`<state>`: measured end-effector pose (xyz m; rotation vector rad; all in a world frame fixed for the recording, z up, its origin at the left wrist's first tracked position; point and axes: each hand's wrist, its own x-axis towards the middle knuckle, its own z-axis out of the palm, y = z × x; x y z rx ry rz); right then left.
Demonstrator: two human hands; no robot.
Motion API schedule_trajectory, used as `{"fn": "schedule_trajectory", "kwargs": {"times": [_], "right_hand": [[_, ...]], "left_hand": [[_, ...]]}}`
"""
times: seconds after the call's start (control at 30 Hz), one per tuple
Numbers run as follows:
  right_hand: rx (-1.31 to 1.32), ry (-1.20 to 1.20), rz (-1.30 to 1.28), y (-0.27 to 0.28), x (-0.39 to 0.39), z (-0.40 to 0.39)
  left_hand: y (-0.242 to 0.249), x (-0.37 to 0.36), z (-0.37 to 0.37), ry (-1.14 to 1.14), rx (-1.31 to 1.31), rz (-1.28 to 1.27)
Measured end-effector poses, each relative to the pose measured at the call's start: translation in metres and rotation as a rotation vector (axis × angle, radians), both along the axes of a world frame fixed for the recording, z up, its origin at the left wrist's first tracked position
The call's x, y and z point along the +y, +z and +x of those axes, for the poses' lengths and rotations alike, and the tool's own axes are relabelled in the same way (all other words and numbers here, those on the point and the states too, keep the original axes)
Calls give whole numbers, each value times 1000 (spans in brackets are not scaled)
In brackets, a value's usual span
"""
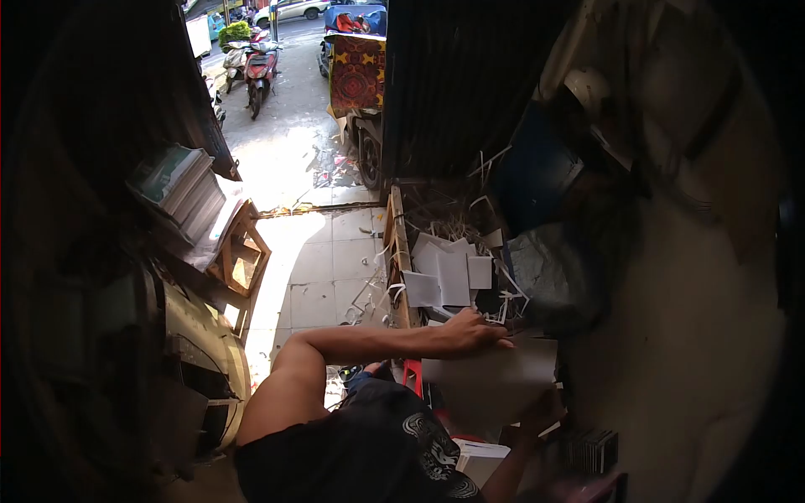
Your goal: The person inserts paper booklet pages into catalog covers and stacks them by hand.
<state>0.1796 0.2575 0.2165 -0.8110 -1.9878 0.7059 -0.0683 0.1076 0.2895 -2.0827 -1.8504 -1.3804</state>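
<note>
Pressing left hand (pixel 471 329) flat, fingers spread, on paper stack (pixel 490 377) to steady it; right hand (pixel 541 412) gripping the stack's edge from below, grip unclear.

left hand (pixel 474 329): arm outstretched, palm down, fingers flat | right hand (pixel 543 411): low, blurred, apparently curled

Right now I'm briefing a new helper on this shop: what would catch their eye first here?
Probably the left hand, stretched out flat on a pale sheet stack at centre. Just above it, a wooden crate holds white paper offcuts and loose strips. Beyond, top left, sunlight falls on the tiled floor and parked motorbikes on the street.
</note>
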Motion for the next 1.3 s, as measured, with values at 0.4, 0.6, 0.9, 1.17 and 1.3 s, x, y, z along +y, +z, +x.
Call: {"fn": "schedule_trajectory", "kwargs": {"times": [0.4,0.6,0.9,1.17,1.3], "right_hand": [[24,-589,157,47,78,140],[-185,-631,331,-3,82,159],[125,-542,47,4,43,81],[-102,-403,-35,-24,23,93],[-378,-317,24,-26,27,109]], "left_hand": [[-171,-88,-207,1088,-1275,504],[-282,-36,-213,1050,-1763,-16],[-154,91,14,-374,-974,-1177],[-189,64,80,-275,-981,-835],[-213,58,22,-84,-1528,-579]]}}
